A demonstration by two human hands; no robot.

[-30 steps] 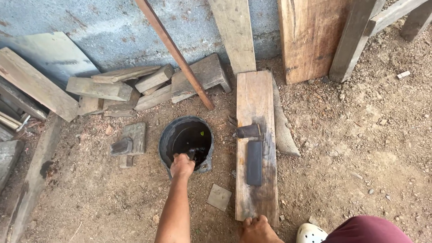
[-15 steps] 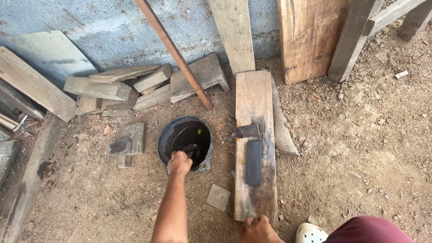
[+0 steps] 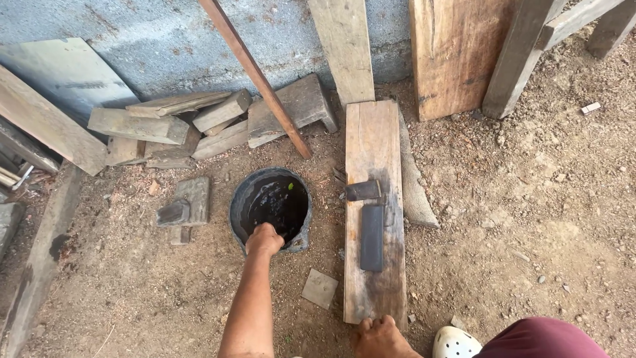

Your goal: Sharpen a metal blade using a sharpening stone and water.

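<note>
A black round bucket (image 3: 238,199) holding dark liquid stands on the dirt ground. My left hand (image 3: 264,238) is at its near rim, fingers curled over the edge. To the right lies a long wooden plank (image 3: 374,139) with a dark rectangular sharpening stone (image 3: 371,237) and a short dark block (image 3: 363,190) on it. My right hand (image 3: 379,335) rests on the plank's near end, partly cut off by the frame edge, so its grip is unclear.
Wood offcuts (image 3: 165,122) are piled against the blue wall. A reddish pole (image 3: 258,76) leans over the bucket. Left of the bucket sits a small wooden block (image 3: 185,205), and near it a flat square tile (image 3: 320,288). Boards (image 3: 457,53) lean on the wall; a white clog (image 3: 454,343) shows below.
My left hand has stayed at the bucket's near rim, shifting only slightly. The right hand has kept its place on the plank's end.
</note>
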